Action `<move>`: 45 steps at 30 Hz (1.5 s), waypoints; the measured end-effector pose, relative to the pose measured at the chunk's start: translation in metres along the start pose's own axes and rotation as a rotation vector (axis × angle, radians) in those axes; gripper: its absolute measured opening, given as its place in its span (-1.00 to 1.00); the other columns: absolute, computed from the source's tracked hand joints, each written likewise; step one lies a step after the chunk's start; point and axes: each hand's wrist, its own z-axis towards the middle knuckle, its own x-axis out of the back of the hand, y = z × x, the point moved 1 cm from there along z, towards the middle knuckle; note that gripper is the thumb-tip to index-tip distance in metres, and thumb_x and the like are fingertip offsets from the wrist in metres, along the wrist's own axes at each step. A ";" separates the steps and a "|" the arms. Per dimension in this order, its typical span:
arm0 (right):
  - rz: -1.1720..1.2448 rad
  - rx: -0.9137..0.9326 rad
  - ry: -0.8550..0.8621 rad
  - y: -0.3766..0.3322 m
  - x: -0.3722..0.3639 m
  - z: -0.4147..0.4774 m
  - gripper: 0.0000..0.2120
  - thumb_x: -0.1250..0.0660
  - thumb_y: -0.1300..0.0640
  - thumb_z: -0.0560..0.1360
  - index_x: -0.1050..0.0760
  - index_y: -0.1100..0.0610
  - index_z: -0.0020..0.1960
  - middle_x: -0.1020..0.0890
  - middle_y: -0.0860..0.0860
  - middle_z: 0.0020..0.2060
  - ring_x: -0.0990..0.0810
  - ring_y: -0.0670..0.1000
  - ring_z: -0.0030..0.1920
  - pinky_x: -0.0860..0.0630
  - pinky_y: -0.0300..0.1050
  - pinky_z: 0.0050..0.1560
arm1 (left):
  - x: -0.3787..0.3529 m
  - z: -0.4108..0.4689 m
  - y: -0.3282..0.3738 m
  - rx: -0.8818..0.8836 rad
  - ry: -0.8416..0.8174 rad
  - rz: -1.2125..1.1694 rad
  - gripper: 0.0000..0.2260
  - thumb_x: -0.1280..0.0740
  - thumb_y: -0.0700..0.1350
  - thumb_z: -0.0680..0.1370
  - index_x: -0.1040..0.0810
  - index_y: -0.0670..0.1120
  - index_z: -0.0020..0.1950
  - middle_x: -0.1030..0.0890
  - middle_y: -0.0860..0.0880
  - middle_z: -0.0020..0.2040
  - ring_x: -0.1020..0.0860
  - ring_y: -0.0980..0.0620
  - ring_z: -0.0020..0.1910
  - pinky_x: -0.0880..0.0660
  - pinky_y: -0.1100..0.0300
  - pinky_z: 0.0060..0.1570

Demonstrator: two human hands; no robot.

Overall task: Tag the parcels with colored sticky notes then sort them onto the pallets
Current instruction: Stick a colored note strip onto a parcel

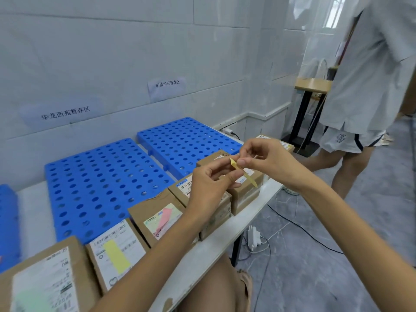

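Filling the background is a white tiled wall with two paper signs stuck to it. Below it runs the white table. On its far side lie blue pallets with round holes: the middle pallet, the right pallet just beside it, and a sliver of a third pallet at the left edge. A bystander in a pale shirt and shorts stands on the grey floor to the right.

Brown cardboard parcels sit in a row along the table's near edge. The green-tagged parcel is nearest, then the yellow-tagged parcel, then the pink-tagged parcel. More parcels further right are partly hidden by the hands.

Both hands are raised close together above those far parcels. The right hand pinches the upper end of a narrow yellow sticky note between thumb and forefinger. The left hand closes its fingertips on the strip lower down. The sticky note hangs tilted in the air, touching no parcel
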 end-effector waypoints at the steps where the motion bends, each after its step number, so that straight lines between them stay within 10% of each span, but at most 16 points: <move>1: 0.000 0.009 0.001 0.001 0.000 0.000 -0.81 -0.47 -0.03 0.33 -0.54 0.05 -0.24 -0.50 0.03 -0.35 -0.48 0.13 -0.24 -0.51 0.03 -0.06 | 0.000 0.000 0.000 0.000 -0.004 -0.003 -0.71 -0.42 -0.32 0.45 -0.63 0.08 -0.02 -0.70 0.03 -0.16 -0.66 0.07 -0.11 -0.58 0.30 -0.19; 14: 0.021 0.026 -0.004 0.004 -0.001 -0.004 -0.89 -0.48 0.00 0.37 -0.58 -0.01 -0.22 -0.58 -0.02 -0.31 -0.54 0.27 -0.12 -0.50 0.27 0.05 | 0.001 -0.002 -0.002 -0.013 -0.014 -0.013 -0.71 -0.41 -0.33 0.46 -0.63 0.06 -0.01 -0.70 0.00 -0.12 -0.66 0.04 -0.13 -0.58 0.30 -0.19; 28: 0.026 0.023 0.007 0.001 -0.001 -0.011 -0.92 -0.48 0.00 0.38 -0.59 -0.05 -0.23 -0.59 0.07 -0.29 -0.53 0.16 -0.19 -0.51 0.17 0.04 | 0.001 -0.001 -0.008 -0.045 -0.023 0.076 -0.73 -0.44 -0.30 0.44 -0.63 -0.08 0.11 -0.69 0.14 -0.05 -0.65 0.00 -0.05 -0.62 0.20 -0.15; 39: -0.012 0.012 -0.025 -0.010 -0.003 -0.017 -0.92 -0.46 0.17 0.41 -0.57 0.07 -0.22 -0.61 -0.10 -0.31 -0.52 -0.12 -0.24 -0.43 -0.31 -0.17 | 0.000 -0.002 -0.010 -0.070 0.000 0.102 -0.74 -0.44 -0.28 0.44 -0.64 -0.06 0.10 -0.69 0.11 -0.03 -0.65 0.03 -0.04 -0.62 0.19 -0.15; 45: 0.021 -0.004 -0.004 -0.008 -0.003 -0.022 -0.95 -0.44 0.08 0.40 -0.60 0.04 -0.18 -0.64 0.00 -0.23 -0.54 -0.07 -0.18 -0.51 -0.09 -0.03 | 0.001 -0.003 -0.009 -0.047 -0.008 0.117 -0.72 -0.44 -0.28 0.44 -0.63 -0.04 0.10 -0.68 0.22 -0.07 -0.66 0.09 -0.12 -0.63 0.09 -0.08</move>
